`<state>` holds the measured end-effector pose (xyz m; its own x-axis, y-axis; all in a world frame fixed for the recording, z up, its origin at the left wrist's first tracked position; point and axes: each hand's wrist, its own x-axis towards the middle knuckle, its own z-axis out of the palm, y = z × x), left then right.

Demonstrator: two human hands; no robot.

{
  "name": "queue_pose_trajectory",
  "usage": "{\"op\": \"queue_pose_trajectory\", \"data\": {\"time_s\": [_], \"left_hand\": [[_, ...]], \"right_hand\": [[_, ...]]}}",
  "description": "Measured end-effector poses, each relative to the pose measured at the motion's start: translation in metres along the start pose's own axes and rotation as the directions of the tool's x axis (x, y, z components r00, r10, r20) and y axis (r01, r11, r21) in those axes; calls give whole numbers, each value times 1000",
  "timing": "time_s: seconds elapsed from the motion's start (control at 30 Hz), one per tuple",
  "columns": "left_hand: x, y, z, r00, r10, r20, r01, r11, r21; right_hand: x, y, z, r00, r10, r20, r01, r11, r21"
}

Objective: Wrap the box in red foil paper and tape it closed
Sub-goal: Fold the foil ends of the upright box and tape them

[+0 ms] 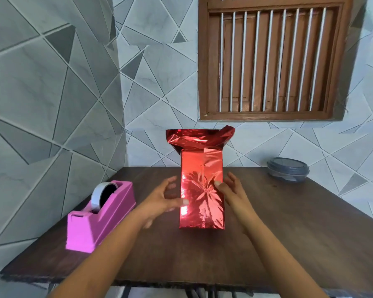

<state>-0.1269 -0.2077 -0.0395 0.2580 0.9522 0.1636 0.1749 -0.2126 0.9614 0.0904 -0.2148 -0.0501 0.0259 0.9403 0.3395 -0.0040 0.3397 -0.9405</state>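
A round grey container point(288, 169) with a snap-on lid sits at the far right edge of the dark wooden counter point(289, 233). Beyond the counter's far edge, a wall point(52, 93) of grey geometric tiles carries a brown wooden window point(274, 59) with pale vertical bars.

Mirror-bright red foil paper point(201, 190) gleams glossy, flat and smooth across its upper face and creased into a starburst of fine wrinkles lower down, with the loose foil at the top crumpled and darker. The table point(289, 233) is dark wood, matt, faintly grained and rough along its front edge. A tape dispenser point(99, 220) of smooth pink plastic holds a roll of tape point(95, 197) with a pale, slightly shiny band. The round container point(288, 169) looks like grey-blue plastic. The window shutter point(274, 61) is brown wood with a low sheen; the wall point(52, 104) shows a matt, marbled grey pattern.
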Motion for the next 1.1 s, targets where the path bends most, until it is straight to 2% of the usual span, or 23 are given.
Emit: {"op": "queue_pose_trajectory", "data": {"time_s": [0.17,0.27,0.4,0.67,0.8,0.87,0.93,1.0,1.03,1.07,1.1], "left_hand": [[2,9,6,992,106,65,-106,994,0],[-3,-8,8,982,188,16,-188,981,39],[-8,-24,13,975,221,13,-222,974,52],[8,-1,-5,989,144,38,-148,975,168],[19,25,-19,987,159,-24,-154,978,140],[26,35,-25,989,142,34,-146,974,174],[33,42,-26,985,120,126,-147,961,233],[37,46,-22,974,118,195,-169,948,270],[39,47,-20,969,118,216,-177,944,278],[41,46,-18,969,109,222,-171,944,282],[43,46,-15,970,98,223,-161,945,284]], "right_hand": [[0,2,1,996,-72,60,75,996,-55],[-7,23,-6,985,-127,116,135,989,-61],[-11,45,-18,984,-91,154,111,986,-128],[8,25,-22,996,-66,61,75,983,-165],[18,5,-22,993,-116,-12,113,984,-139],[21,-8,-18,980,-184,-77,173,976,-133],[21,-25,-11,901,-348,-261,313,935,-167],[19,-50,-5,704,-571,-423,477,820,-315],[19,-62,-4,594,-678,-434,521,734,-435],[21,-73,-2,514,-762,-394,534,643,-549],[23,-86,2,474,-819,-323,529,558,-640]]}}
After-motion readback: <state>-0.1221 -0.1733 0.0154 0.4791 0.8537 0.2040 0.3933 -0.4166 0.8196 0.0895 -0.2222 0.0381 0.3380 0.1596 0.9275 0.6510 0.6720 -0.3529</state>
